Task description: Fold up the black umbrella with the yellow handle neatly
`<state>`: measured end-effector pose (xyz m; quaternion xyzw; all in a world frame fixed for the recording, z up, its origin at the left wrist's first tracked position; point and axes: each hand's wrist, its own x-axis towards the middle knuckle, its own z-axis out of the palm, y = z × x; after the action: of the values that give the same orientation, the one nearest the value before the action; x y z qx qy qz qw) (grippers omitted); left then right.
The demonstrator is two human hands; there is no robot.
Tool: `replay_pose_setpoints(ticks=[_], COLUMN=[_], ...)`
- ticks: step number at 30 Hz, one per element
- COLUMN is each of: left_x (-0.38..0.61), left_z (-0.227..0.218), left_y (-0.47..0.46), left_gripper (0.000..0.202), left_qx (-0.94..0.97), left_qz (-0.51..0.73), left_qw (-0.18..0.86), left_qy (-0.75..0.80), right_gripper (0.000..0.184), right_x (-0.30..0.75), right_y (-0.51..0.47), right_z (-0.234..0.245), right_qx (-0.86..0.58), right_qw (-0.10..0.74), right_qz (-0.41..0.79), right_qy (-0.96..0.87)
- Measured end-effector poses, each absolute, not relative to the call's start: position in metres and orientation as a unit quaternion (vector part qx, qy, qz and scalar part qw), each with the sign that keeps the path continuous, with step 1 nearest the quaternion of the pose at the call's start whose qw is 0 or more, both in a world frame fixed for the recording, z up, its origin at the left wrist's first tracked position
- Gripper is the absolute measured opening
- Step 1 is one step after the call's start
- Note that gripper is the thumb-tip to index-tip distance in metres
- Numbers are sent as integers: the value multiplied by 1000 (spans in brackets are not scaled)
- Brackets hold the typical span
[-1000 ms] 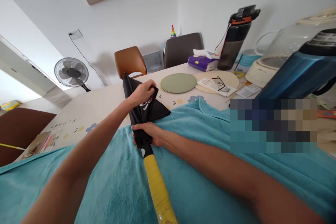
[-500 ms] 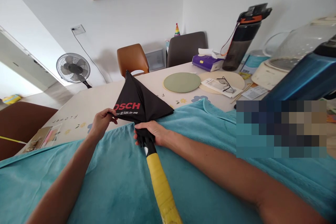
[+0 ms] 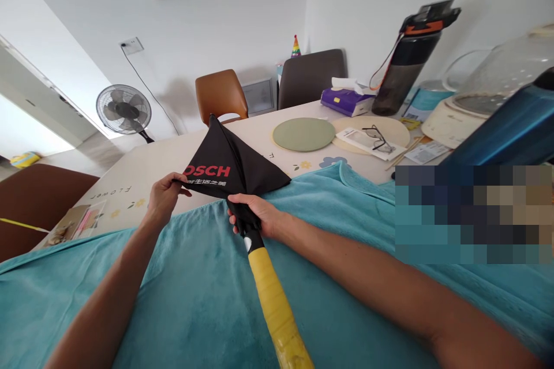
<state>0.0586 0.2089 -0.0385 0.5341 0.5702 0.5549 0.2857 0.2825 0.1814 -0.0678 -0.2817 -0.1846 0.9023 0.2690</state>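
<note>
A black umbrella (image 3: 240, 164) with red and white lettering lies pointing away from me, its canopy folded down but loose and flared into a triangle. Its yellow-wrapped handle (image 3: 277, 305) runs toward me over a teal cloth (image 3: 186, 277). My left hand (image 3: 163, 199) pinches the canopy's left corner between thumb and fingers, pulling the fabric out sideways. Wrapped round the gathered lower end of the canopy, just above the handle, is my right hand (image 3: 255, 214). The canopy's right corner (image 3: 283, 181) sticks out free.
Beyond the cloth, the pale table (image 3: 168, 158) holds a green round mat (image 3: 303, 134), glasses (image 3: 377, 139), a purple tissue pack (image 3: 346, 101), a dark bottle (image 3: 409, 60) and a blue bottle (image 3: 502, 127). Chairs (image 3: 220, 95) stand behind; a fan (image 3: 123, 109) is at left.
The whole view has shifted slightly. My left hand has drawn the canopy corner a little further left, away from my right hand, and both hands keep their hold.
</note>
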Motion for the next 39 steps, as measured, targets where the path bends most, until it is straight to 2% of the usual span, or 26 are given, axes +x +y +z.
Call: replay_pose_setpoints(ticks=[11, 18, 25, 30, 36, 39], left_x=[44, 37, 23, 23, 45, 63], left_z=[-36, -28, -31, -46, -61, -64], left_y=[212, 211, 211, 217, 217, 215], left_gripper=[6, 7, 18, 22, 22, 22], left_qx=[507, 521, 635, 727, 800, 807], left_qz=[592, 576, 383, 228, 119, 106], left_qw=[312, 286, 216, 189, 96, 81], left_qy=[543, 562, 635, 619, 581, 576], right_gripper=[19, 17, 14, 14, 12, 9], right_x=[281, 282, 284, 285, 286, 291], right_y=[183, 184, 182, 181, 181, 181], right_z=[-70, -68, -63, -60, -45, -31], right_qx=[-281, -288, -296, -324, -374, -359], right_qw=[267, 259, 267, 261, 248, 254], right_qz=[895, 895, 893, 886, 869, 874], right_qy=[-219, -223, -209, -204, -212, -205])
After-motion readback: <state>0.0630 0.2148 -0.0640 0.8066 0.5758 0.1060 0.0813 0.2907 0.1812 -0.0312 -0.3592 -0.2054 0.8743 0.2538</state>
